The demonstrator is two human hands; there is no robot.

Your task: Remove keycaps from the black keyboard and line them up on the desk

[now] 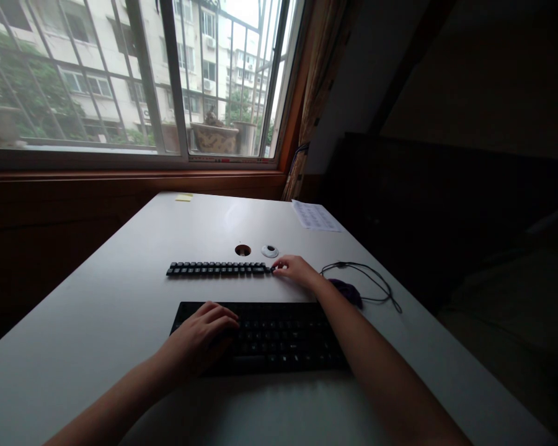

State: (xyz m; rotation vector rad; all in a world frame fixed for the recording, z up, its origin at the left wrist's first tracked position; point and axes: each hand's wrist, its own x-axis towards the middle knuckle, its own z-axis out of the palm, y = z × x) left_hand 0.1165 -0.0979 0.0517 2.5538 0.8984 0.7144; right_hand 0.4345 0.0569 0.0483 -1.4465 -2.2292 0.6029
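Observation:
A black keyboard (279, 341) lies across the near part of the white table. My left hand (207, 331) rests on its left side, with the fingers stretched over the keys and nothing seen in them. Beyond the keyboard, black keycaps (217, 268) stand in two neat lines. At the right end of these lines my right hand (294, 269) pinches a small black keycap (273, 269), low at the tabletop. My right forearm crosses over the keyboard's right end and hides part of it.
Right of my right forearm lie a dark purple cloth (348, 292) and a looped black cable (385, 288). Behind the keycaps are a round hole (242, 250) in the table (121, 279) and its white cover (270, 251). Printed paper (317, 217) and yellow notes (184, 197) lie at the far edge.

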